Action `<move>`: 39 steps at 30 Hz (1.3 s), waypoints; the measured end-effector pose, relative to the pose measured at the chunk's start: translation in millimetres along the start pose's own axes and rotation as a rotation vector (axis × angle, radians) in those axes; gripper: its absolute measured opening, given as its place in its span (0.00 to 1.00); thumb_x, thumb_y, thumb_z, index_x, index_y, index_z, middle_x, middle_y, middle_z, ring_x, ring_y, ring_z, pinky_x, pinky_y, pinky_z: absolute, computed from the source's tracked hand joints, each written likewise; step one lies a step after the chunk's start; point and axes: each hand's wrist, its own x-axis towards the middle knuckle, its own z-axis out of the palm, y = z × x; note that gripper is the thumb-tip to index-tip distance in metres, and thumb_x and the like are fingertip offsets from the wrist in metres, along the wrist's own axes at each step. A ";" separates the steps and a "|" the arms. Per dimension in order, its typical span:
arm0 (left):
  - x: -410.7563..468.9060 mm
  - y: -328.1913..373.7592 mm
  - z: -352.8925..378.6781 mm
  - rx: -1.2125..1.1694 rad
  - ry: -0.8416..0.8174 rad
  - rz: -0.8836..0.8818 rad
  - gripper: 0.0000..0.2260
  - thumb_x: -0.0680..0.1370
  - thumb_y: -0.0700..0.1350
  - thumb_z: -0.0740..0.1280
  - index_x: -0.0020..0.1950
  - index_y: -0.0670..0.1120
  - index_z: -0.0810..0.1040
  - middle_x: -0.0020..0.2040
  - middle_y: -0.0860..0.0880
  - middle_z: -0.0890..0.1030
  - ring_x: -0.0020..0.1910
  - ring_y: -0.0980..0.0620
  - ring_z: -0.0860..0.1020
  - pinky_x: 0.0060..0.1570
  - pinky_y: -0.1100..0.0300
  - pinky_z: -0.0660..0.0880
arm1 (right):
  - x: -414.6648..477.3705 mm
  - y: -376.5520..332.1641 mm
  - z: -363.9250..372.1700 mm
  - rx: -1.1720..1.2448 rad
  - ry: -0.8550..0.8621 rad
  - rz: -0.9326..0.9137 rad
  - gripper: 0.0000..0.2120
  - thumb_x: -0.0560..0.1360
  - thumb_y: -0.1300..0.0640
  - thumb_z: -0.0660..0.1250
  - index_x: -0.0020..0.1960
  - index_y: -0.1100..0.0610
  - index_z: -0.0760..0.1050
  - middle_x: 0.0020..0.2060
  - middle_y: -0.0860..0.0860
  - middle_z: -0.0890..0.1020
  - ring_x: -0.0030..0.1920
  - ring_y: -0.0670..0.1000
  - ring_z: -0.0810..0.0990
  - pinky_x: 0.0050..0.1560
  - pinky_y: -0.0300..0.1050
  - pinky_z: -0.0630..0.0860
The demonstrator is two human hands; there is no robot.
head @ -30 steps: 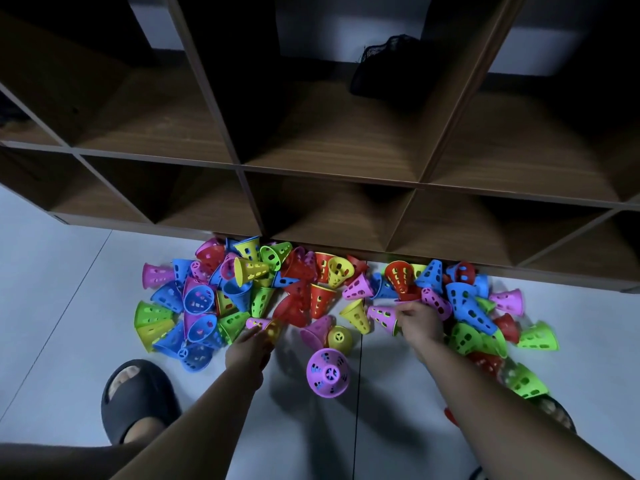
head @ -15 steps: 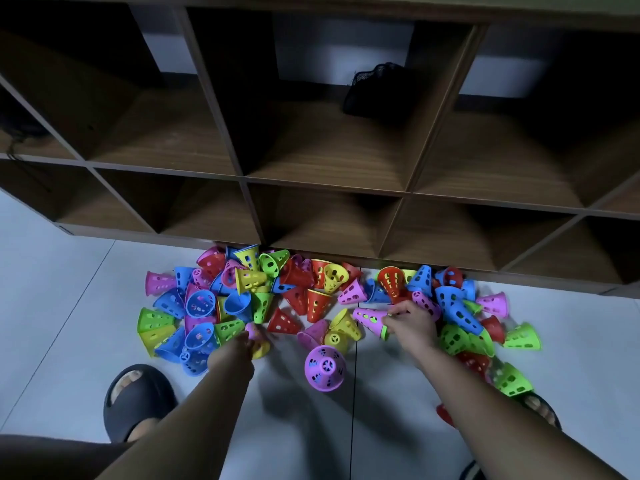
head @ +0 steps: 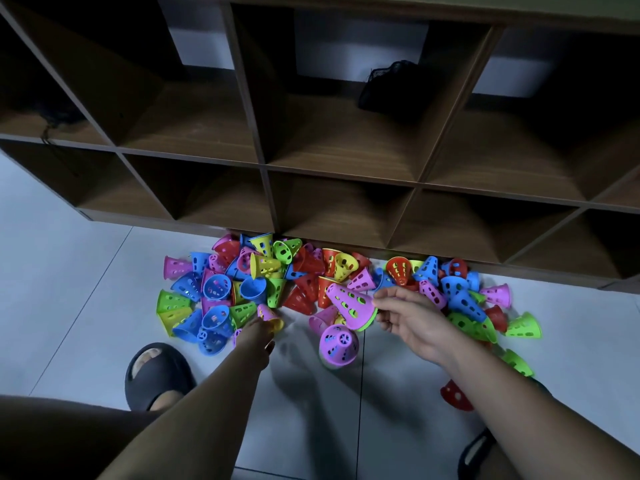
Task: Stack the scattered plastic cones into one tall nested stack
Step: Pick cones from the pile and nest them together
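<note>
**Clerk:** Containers, and what was entered under them?

**Checker:** One wooden cubby shelf [head: 263, 164], open at the front. A black mesh bag [head: 388, 88] was logged in the upper compartment far beyond the right fingertips, slumped at the back. The other compartments were too dim to be itemised.

**Clerk:** The cones?

**Checker:** A mixed pile of cones [head: 304, 271] in pink, blue, green, yellow and red was recorded on the tiled floor [head: 69, 306], against the foot of the shelf and just beyond both sets of fingers. Most were lying on their sides, pointing every way.

**Clerk:** Right hand?

**Checker:** The right hand [head: 412, 320] was found clasped on a pink cone [head: 349, 303], thumb and fingers pinching its wide rim. A green cone [head: 367, 325] was nested inside it, only the rim showing. The long axis was tilted, with the narrow end up and away from the fingers, toward the shelf.

**Clerk:** Left hand?

**Checker:** The left hand [head: 256, 336] was seen from behind. A small pink-over-yellow pair [head: 270, 317] was held at its fingertips, narrow end pointing away. The fingers themselves were mostly hidden.

**Clerk:** Loose items?

**Checker:** A purple cone [head: 337, 342] was noted between the two hands, rim down and narrow end up. A red cone [head: 455, 396] was beside the right forearm, and a black slipper [head: 156, 372] near the left.
</note>
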 end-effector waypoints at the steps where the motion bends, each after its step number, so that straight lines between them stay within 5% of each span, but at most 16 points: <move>1: 3.8 1.5 0.5 -0.021 0.016 -0.026 0.12 0.82 0.41 0.69 0.65 0.45 0.80 0.53 0.46 0.80 0.50 0.49 0.80 0.46 0.56 0.77 | -3.6 0.6 1.9 0.012 -0.037 0.007 0.09 0.77 0.65 0.74 0.56 0.60 0.80 0.40 0.54 0.82 0.39 0.51 0.82 0.43 0.44 0.78; 4: 7.8 2.6 -3.7 -0.103 0.042 -0.079 0.03 0.82 0.42 0.69 0.49 0.48 0.79 0.53 0.46 0.80 0.48 0.52 0.81 0.41 0.60 0.78 | -9.2 2.2 6.0 0.021 -0.091 0.028 0.09 0.76 0.65 0.74 0.55 0.58 0.80 0.40 0.53 0.82 0.40 0.50 0.81 0.45 0.45 0.77; 8: 12.4 9.8 -3.5 -0.171 0.014 -0.062 0.06 0.85 0.42 0.64 0.50 0.48 0.77 0.47 0.51 0.79 0.32 0.59 0.82 0.26 0.68 0.78 | -15.0 -3.0 12.8 0.060 -0.129 0.032 0.10 0.75 0.65 0.74 0.55 0.58 0.80 0.40 0.53 0.82 0.39 0.50 0.79 0.46 0.46 0.77; 11: 14.8 12.5 -8.7 -0.147 0.136 -0.031 0.07 0.78 0.39 0.75 0.55 0.42 0.85 0.47 0.46 0.86 0.36 0.54 0.84 0.34 0.63 0.79 | -20.3 -7.6 18.8 0.099 -0.169 0.033 0.11 0.75 0.65 0.73 0.57 0.59 0.79 0.41 0.53 0.83 0.39 0.50 0.79 0.46 0.46 0.78; 16: -9.3 11.7 -10.0 -0.042 -0.045 -0.008 0.05 0.82 0.37 0.67 0.49 0.45 0.78 0.46 0.48 0.78 0.42 0.53 0.77 0.45 0.60 0.75 | -26.2 -2.7 25.9 0.027 -0.216 0.070 0.11 0.77 0.66 0.73 0.59 0.58 0.80 0.43 0.54 0.82 0.41 0.50 0.80 0.45 0.45 0.79; 21: -28.7 10.3 -5.7 -0.064 0.066 0.051 0.05 0.76 0.39 0.76 0.44 0.44 0.82 0.44 0.43 0.83 0.42 0.48 0.81 0.47 0.58 0.77 | -28.4 11.7 27.7 -0.055 -0.189 0.103 0.12 0.78 0.67 0.72 0.60 0.59 0.78 0.41 0.54 0.83 0.40 0.51 0.81 0.44 0.46 0.78; 29: -84.3 33.8 3.8 0.107 -0.353 0.113 0.12 0.81 0.38 0.67 0.61 0.43 0.86 0.52 0.47 0.85 0.49 0.53 0.79 0.41 0.61 0.69 | -24.8 40.7 15.1 -0.423 -0.062 0.146 0.11 0.79 0.65 0.67 0.61 0.61 0.77 0.39 0.58 0.84 0.39 0.53 0.83 0.39 0.45 0.77; 35: -140.0 64.1 21.9 0.206 -0.642 0.173 0.15 0.82 0.38 0.65 0.44 0.48 0.89 0.42 0.48 0.82 0.38 0.54 0.76 0.41 0.60 0.67 | -14.8 56.7 15.1 -0.489 -0.012 0.126 0.10 0.79 0.60 0.68 0.60 0.57 0.79 0.44 0.57 0.86 0.41 0.52 0.83 0.40 0.45 0.77; 39: -155.9 67.1 27.1 0.299 -0.828 0.123 0.10 0.81 0.36 0.68 0.47 0.46 0.87 0.43 0.47 0.83 0.39 0.53 0.78 0.40 0.60 0.71 | -9.6 63.1 14.3 -0.453 -0.041 0.176 0.12 0.81 0.58 0.67 0.63 0.56 0.78 0.51 0.58 0.88 0.44 0.54 0.85 0.47 0.50 0.77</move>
